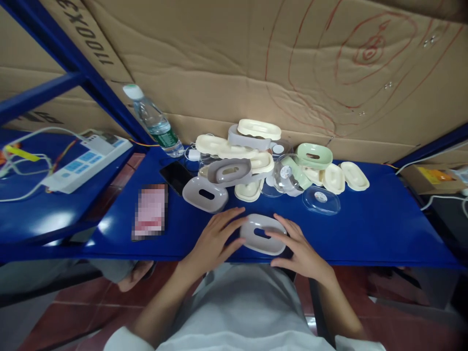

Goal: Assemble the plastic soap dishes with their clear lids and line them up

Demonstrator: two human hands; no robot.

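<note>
A light grey oval plastic dish with a slot in its middle [252,246], like a soap dish, lies on the blue table near its front edge. My left hand [219,237] is at the dish's left side, fingers spread and holding nothing. On the right side, my right hand [298,246] has its fingers apart, with a finger reaching over the dish towards the slot; whether it touches is hard to tell. Just beyond my left hand sits a second grey slotted dish [193,192]. Behind them is a pile with a darker grey dish [219,173] and a green dish [325,156].
Cream trays [259,128] and clear lids [314,204] crowd the back of the table. A water bottle [155,119] leans against the cardboard at back left. A dark phone [175,176] and a blurred pink item [151,209] lie left. A power strip [87,163] rests farther left.
</note>
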